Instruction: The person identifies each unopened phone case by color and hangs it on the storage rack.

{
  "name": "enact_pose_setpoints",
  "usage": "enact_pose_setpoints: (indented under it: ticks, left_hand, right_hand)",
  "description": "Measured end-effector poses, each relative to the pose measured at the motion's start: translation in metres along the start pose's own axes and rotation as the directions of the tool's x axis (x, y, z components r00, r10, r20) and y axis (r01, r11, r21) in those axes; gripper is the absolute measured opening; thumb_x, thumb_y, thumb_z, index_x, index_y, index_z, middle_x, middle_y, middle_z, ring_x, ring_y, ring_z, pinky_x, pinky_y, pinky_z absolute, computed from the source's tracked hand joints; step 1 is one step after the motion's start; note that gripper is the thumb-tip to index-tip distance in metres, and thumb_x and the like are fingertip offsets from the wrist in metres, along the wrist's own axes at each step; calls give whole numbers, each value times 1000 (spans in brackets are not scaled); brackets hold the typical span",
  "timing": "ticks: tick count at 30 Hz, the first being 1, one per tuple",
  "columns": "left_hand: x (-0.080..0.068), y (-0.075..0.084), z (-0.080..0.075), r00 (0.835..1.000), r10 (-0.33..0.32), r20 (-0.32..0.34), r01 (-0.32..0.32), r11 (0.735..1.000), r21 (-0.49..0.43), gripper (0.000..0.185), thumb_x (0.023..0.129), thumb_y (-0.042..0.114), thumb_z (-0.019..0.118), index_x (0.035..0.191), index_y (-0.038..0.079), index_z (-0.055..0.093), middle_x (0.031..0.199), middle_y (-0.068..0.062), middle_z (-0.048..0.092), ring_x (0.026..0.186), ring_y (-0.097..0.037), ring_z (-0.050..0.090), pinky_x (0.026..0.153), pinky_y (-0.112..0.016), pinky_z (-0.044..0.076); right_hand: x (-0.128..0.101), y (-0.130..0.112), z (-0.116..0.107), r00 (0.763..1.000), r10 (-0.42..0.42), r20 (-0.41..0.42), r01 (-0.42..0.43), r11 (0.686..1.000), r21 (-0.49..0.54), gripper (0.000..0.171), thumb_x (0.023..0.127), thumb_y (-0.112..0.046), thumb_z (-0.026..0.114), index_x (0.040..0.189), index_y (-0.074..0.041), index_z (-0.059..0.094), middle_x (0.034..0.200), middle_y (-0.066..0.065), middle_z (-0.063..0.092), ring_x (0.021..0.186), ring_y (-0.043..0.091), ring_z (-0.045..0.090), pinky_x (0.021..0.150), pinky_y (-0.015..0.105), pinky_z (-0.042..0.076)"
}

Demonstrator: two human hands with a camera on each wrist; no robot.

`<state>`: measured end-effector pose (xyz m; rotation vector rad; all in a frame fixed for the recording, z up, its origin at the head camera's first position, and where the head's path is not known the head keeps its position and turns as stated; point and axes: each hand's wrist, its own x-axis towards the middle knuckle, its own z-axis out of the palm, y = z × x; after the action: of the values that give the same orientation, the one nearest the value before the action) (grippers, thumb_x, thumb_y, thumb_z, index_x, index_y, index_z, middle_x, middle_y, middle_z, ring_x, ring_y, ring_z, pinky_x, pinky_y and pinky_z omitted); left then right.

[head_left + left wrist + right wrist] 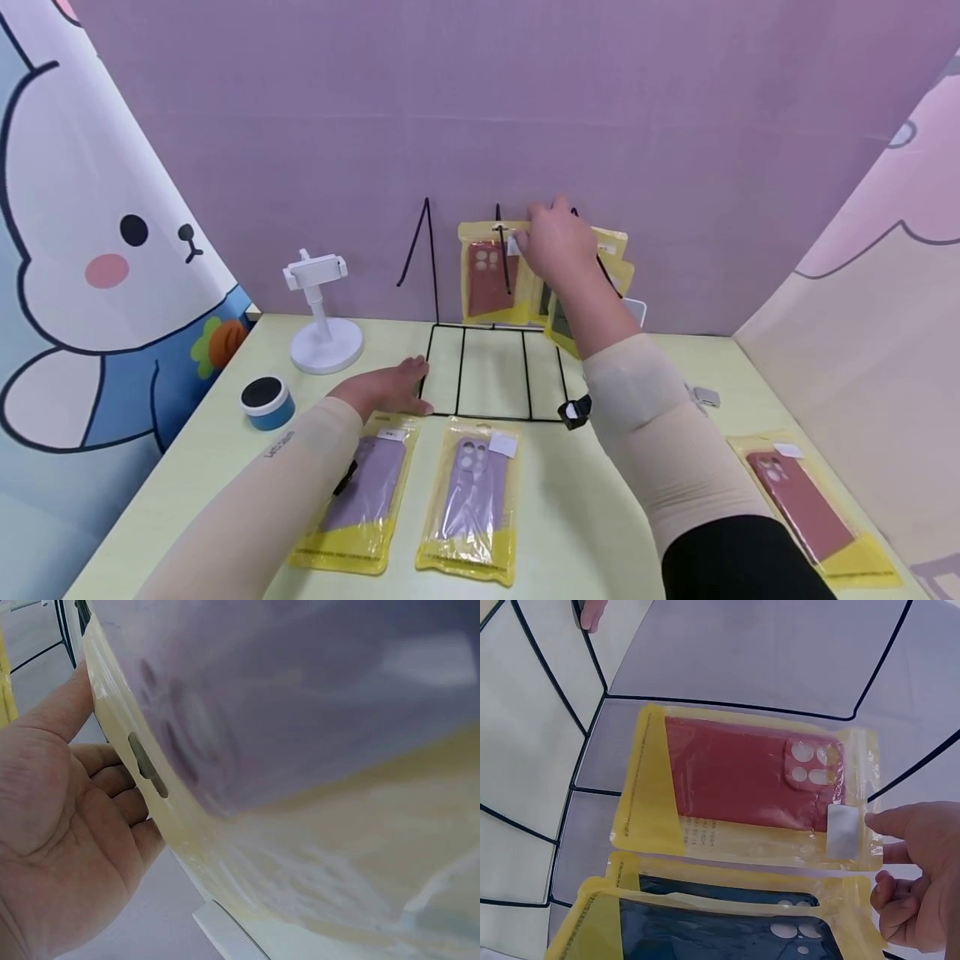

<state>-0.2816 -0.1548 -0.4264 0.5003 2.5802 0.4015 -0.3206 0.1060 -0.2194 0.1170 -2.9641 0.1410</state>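
Reaching up to the black wire display rack (491, 367), the right hand (553, 242) has its curled fingers (900, 915) at the top edge of the hanging packets, and the forefinger touches the red phone case packet (742, 784) at its white label end; whether it actually pinches the bag, the pictures do not settle. That red case hangs on the rack's upright prong, against the back wall, with a dark phone case packet (712, 919) overlapping just beside it. Down below, the left hand (390, 387) lies flat with fingers spread and relaxed, resting at the front left corner of the rack's base, its fingertips touching the wire.

Out from there, two purple phone case packets (472, 500) lie side by side on the pale yellow tabletop (570, 517), the left forearm crossing the left one. Another red case in a yellow bag (813, 508) sits well apart at the right edge. Off to the left stand a white phone stand (322, 312) and a small blue round tin (266, 402). Behind everything runs a purple backdrop (480, 108), with a cartoon rabbit curtain (97, 250) closing the left side.
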Motion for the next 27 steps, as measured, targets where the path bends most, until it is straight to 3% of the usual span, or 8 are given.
enact_pose_setpoints:
  ticks: [6, 12, 18, 22, 27]
  left_hand:
    - [0, 0, 1, 1000, -10, 5, 10, 1000, -1, 92, 93, 49, 62, 158, 8, 12, 166, -14, 1, 152, -33, 2, 123, -51, 11]
    - [-3, 3, -2, 1000, -7, 14, 7, 1000, -6, 91, 94, 46, 62, 158, 7, 11, 165, -15, 0, 152, -34, 1, 123, -51, 9]
    - [-3, 2, -1, 1000, -6, 13, 6, 1000, -1, 91, 94, 46, 62, 158, 6, 11, 165, -16, 0, 152, -35, 1, 123, -52, 9]
    - [-1, -1, 0, 1000, 2, 4, -2, 1000, 5, 91, 94, 45, 62, 158, 5, 11, 165, -16, 1, 152, -35, 2, 123, -52, 10]
    - [0, -4, 1, 1000, -5, 4, 5, 1000, 5, 92, 94, 47, 62, 158, 6, 11, 165, -16, 1, 152, -35, 2, 123, -52, 10]
  right_hand:
    - [-16, 0, 7, 996, -31, -81, 41, 993, 115, 64, 100, -51, 44, 153, -20, 29, 150, 15, 31, 72, 26, 55, 60, 39, 48]
    - [-42, 2, 18, 979, -94, -180, 128, 973, 189, 61, 99, -50, 46, 151, -20, 32, 147, 12, 36, 61, 23, 52, 50, 37, 45]
    - [-73, 11, 39, 950, -169, -261, 241, 931, 273, 53, 99, -47, 51, 142, -18, 45, 127, 8, 51, 73, 18, 56, 58, 35, 48]
    - [-96, 19, 55, 939, -222, -261, 303, 895, 328, 44, 99, -43, 53, 134, -16, 53, 117, 4, 57, 80, 15, 59, 64, 34, 51]
    - [-119, 36, 68, 955, -225, -192, 284, 879, 384, 39, 99, -45, 53, 126, -17, 59, 112, 0, 60, 85, 13, 61, 71, 35, 53]
